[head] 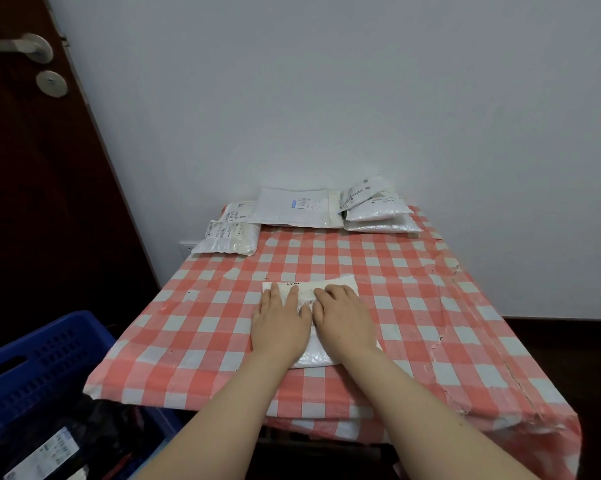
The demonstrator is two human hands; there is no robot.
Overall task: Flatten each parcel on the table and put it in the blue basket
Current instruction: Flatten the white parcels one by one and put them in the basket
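Note:
A white plastic parcel (340, 284) with a printed label lies in the middle of the table with the red and white checked cloth (430, 299). My left hand (280, 322) and my right hand (344, 318) press flat on top of it, side by side, fingers straight. Most of the parcel is hidden under them. The blue basket (39, 368) stands low at the left, below the table's edge, with a dark parcel (84, 434) inside.
Several white parcels sit along the table's far edge by the wall: two at the left (228, 233), a flat one in the middle (297, 207), a stack at the right (378, 211). A dark door (32, 185) stands at the left.

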